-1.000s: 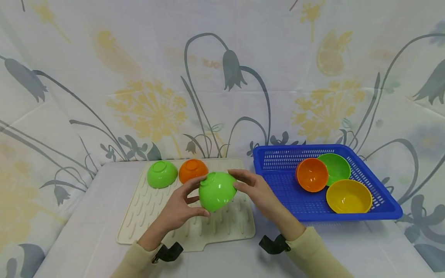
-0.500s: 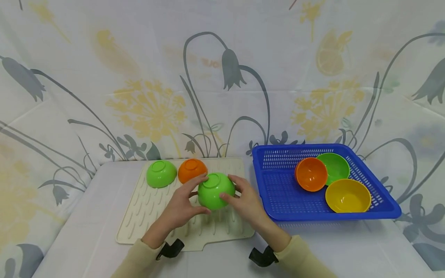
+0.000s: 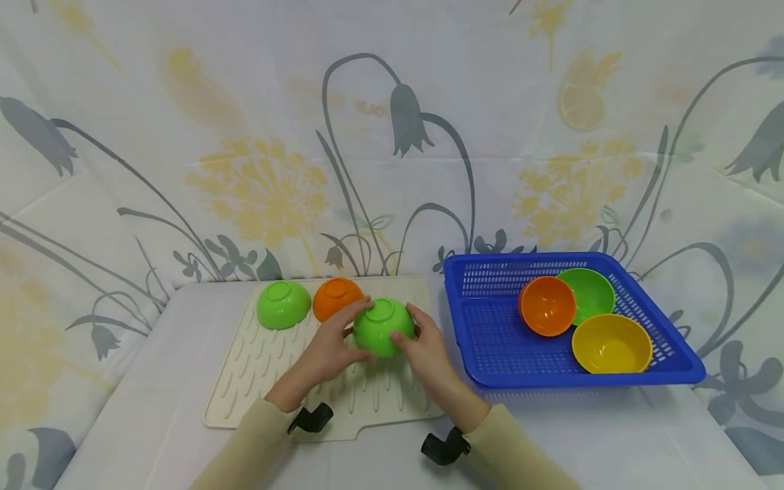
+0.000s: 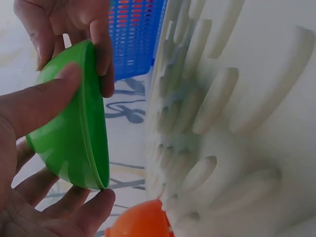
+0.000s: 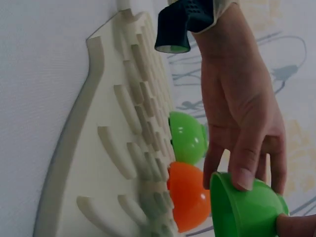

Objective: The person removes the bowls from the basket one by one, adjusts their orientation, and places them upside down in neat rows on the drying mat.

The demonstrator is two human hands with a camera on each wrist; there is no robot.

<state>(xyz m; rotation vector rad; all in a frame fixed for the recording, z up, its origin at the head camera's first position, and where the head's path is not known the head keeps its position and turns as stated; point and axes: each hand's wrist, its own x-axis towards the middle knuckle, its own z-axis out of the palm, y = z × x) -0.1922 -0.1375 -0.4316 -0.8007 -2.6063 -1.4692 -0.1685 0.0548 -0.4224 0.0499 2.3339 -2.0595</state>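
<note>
Both hands hold one green bowl, upside down, above a cream drying mat with raised ridges. My left hand grips its left side, thumb low at the front and fingers behind. On the right side, my right hand holds it with the thumb across the front. The left wrist view shows the green bowl apart from the mat. Behind it an orange bowl sits upside down on the mat, and a second green bowl lies upside down to its left.
To the right stands a blue basket with perforated sides. Inside it lie an orange bowl, a green bowl and a yellow bowl, openings up. A patterned cloth hangs behind the table.
The held green bowl has turned from a tilt to nearly level, base up. My right hand has shifted its hold, its thumb now in front. Both hands have moved slightly away from the body.
</note>
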